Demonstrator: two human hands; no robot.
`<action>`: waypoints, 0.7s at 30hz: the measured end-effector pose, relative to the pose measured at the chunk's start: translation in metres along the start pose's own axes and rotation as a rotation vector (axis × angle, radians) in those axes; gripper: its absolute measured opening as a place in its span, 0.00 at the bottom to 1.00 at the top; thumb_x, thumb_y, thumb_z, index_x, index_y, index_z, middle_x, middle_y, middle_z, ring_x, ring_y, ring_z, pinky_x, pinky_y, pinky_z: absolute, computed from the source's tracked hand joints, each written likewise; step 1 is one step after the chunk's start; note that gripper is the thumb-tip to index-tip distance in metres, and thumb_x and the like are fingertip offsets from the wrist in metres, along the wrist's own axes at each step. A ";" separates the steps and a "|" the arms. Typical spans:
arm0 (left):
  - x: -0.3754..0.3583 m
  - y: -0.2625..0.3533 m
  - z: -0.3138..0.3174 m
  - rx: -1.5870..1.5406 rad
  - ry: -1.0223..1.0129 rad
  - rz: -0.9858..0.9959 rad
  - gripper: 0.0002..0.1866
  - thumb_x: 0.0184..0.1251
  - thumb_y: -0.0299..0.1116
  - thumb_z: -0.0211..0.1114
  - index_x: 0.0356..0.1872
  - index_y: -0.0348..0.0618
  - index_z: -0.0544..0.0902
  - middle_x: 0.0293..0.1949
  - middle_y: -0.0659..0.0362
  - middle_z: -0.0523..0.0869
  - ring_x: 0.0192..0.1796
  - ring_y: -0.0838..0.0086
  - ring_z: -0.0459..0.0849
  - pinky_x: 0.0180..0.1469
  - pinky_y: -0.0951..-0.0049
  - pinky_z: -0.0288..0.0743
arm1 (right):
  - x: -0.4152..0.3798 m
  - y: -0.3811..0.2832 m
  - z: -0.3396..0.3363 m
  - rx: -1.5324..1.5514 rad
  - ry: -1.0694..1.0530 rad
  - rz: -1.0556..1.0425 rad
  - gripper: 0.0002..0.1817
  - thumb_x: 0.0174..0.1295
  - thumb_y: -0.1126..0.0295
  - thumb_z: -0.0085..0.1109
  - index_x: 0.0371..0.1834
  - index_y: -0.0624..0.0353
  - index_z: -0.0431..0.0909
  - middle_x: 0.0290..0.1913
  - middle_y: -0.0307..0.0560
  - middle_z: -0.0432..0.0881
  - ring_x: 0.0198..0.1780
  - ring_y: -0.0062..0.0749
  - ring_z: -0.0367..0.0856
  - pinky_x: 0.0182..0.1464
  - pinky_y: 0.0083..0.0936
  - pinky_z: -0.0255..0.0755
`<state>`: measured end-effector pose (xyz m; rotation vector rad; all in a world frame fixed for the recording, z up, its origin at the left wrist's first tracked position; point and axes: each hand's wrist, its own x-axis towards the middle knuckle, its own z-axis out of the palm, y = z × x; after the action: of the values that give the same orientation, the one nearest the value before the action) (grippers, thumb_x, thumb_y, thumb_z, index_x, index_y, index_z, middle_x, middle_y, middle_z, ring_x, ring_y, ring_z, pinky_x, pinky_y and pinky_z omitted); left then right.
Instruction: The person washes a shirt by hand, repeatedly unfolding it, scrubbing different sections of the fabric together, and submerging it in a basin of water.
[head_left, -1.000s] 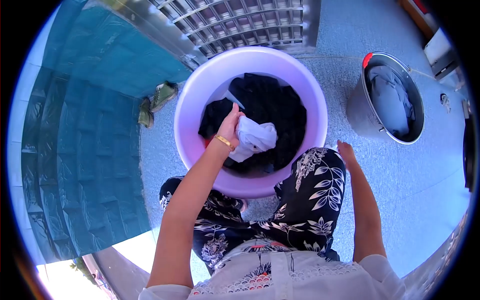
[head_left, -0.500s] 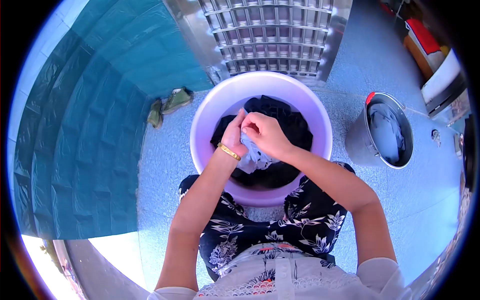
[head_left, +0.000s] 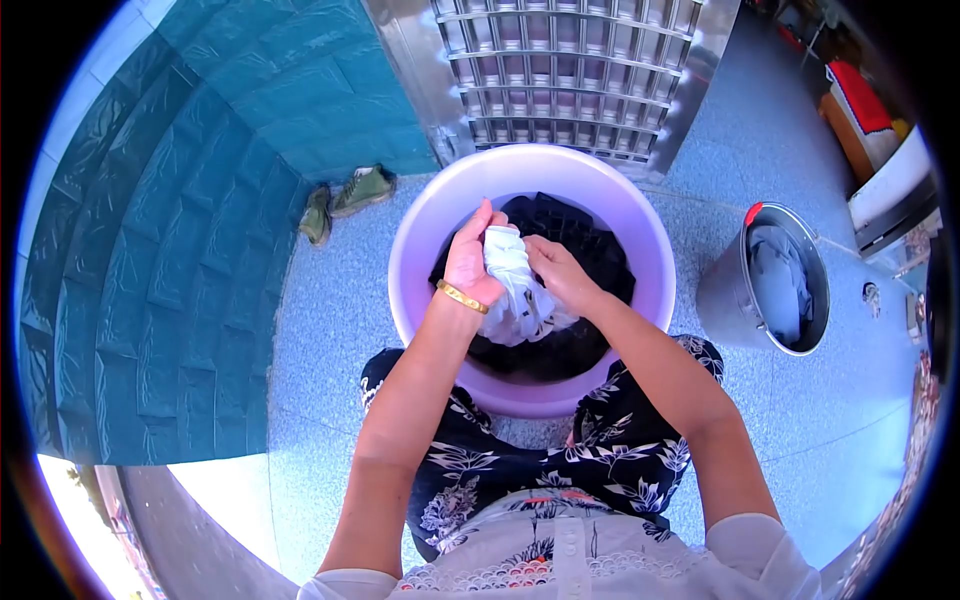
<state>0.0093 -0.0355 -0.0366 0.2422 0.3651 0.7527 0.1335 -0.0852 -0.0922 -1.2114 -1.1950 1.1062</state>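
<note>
Over a large light-purple basin, my two hands hold a bunched white garment with a few dark marks on it. My left hand, with a gold bangle at the wrist, supports the cloth from its left side, thumb side up and fingers partly behind it. My right hand is closed on the cloth's right edge, its fingertips partly hidden. The lower part of the garment hangs in loose folds. Beneath it, dark wet-looking clothes fill the basin's bottom.
A metal bucket with grey-blue cloth inside stands to the right. Green shoes sit by the teal brick-patterned wall. A metal barred door rises behind the basin. My knees flank the basin.
My right hand has moved off the left hand to the cloth's right side, uncovering the white garment's top. The view has shifted slightly, moving the basin and bucket to the right.
</note>
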 end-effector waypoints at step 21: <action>0.035 -0.061 -0.039 0.094 0.190 0.134 0.15 0.62 0.42 0.44 0.27 0.45 0.74 0.31 0.58 0.79 0.37 0.68 0.78 0.42 0.68 0.71 | 0.013 -0.029 0.022 -0.723 0.383 -0.311 0.19 0.52 0.56 0.47 0.15 0.57 0.75 0.17 0.51 0.75 0.21 0.45 0.76 0.26 0.38 0.69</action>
<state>0.0549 -0.0504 -0.1010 0.2869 0.5695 0.8941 0.1121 -0.0723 -0.0629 -1.6088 -1.4588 0.1740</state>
